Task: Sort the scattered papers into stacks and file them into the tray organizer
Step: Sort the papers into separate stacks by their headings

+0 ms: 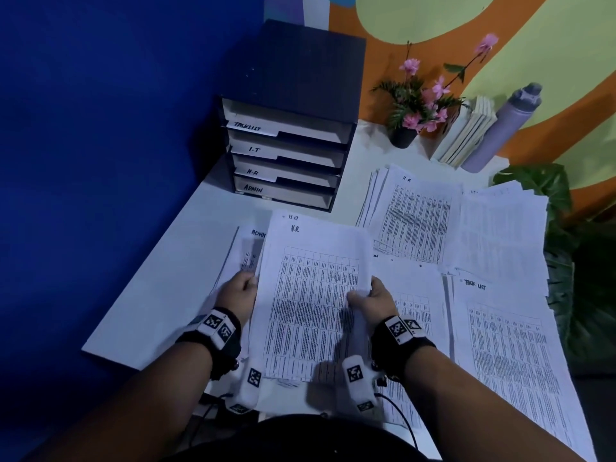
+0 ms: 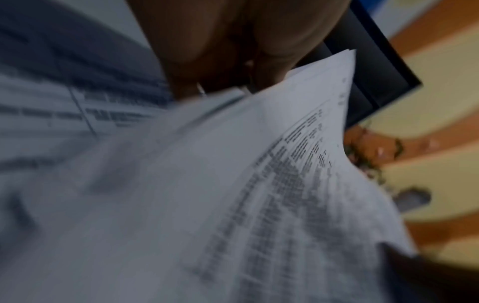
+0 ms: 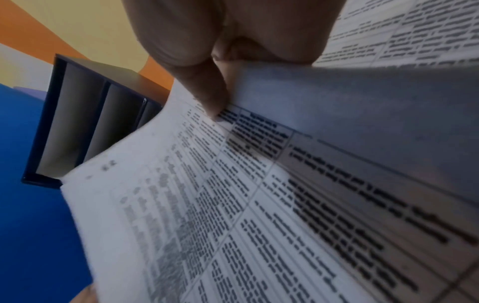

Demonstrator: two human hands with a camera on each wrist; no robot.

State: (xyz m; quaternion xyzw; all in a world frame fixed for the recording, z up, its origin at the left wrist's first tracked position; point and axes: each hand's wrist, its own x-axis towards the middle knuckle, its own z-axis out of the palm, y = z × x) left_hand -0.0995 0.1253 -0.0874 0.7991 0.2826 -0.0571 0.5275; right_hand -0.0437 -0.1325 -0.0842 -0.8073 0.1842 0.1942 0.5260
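Both hands (image 1: 305, 295) grip sheets (image 1: 313, 301) headed "H.R"; organizer (image 1: 286, 155) labelled TASKLIST, I.T, H.R, ADMIN.

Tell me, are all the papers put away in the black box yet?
Not yet. Sorting looks mostly done: labelled piles lie on the table, like the Task List pile and another H.R pile. Left hand and right hand grip an H.R stack. Filing into the tray organizer is still left.
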